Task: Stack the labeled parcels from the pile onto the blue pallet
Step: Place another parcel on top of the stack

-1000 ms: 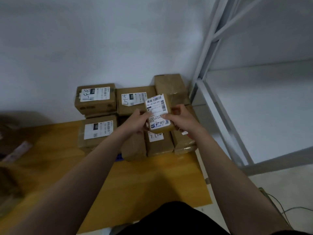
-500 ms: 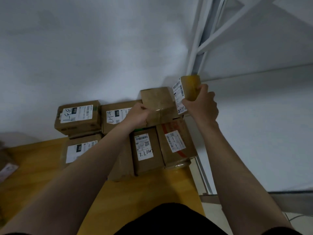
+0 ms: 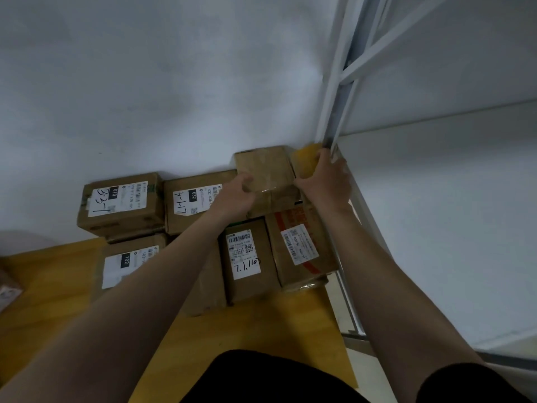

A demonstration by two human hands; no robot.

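Several brown labeled parcels stand in two rows against the white wall on a yellow-brown board [image 3: 261, 324]; no blue pallet shows. A plain brown parcel [image 3: 266, 168] lies on top at the back right. My left hand [image 3: 235, 196] grips its near left edge. My right hand [image 3: 325, 181] grips a small yellowish parcel [image 3: 305, 158], wedged upright between the plain parcel and the rack post; my hand hides most of it. In front lie a parcel marked 7.1.110 [image 3: 247, 257] and a red-taped parcel [image 3: 302, 245].
Parcels labeled 010 [image 3: 122, 199], 032 [image 3: 189, 200] and 102 [image 3: 128, 263] fill the left side of the stack. A white metal rack [image 3: 343, 82] with a low shelf stands close on the right. Part of another parcel [image 3: 8, 289] shows at the left edge.
The small parcel has gone from both hands in front of the stack to the back right corner in my right hand alone. My left hand moved onto the plain parcel.
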